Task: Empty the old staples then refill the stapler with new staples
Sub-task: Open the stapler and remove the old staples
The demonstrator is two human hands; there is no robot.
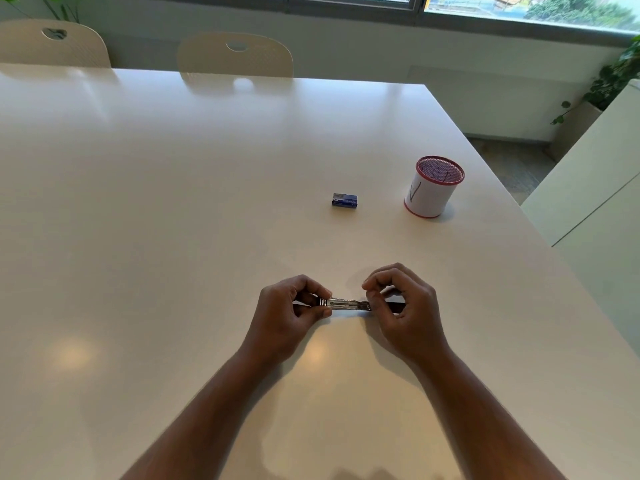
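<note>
- Head view: both hands are holding a stapler (347, 304) just over the table (173, 202), near the person's edge.
- Left hand (289, 315) is pinching the stapler's left end, thumb and fingers pressed together on it.
- Right hand (403, 304) is closing on the right end, fingers curled down over the top, thumb underneath; dark end of the stapler is sticking out past the palm to the right.
- Stapler is lying roughly level between the two grips, its metal staple channel showing in the gap between the hands, facing up.
- Cannot tell whether staples are sitting in the channel: too small.
- Box (344, 200), blue, is lying flat on the table well beyond the grip, slightly to the right side, apart from both hands.
- Cup (433, 187), white wrap with red mesh rim, is standing upright beyond and right of the grip, near the box but not touching it.
- Two chairs (235, 55) are standing at the far table edge, well beyond the hands.
- Both forearms are reaching in from the bottom, bare.
</note>
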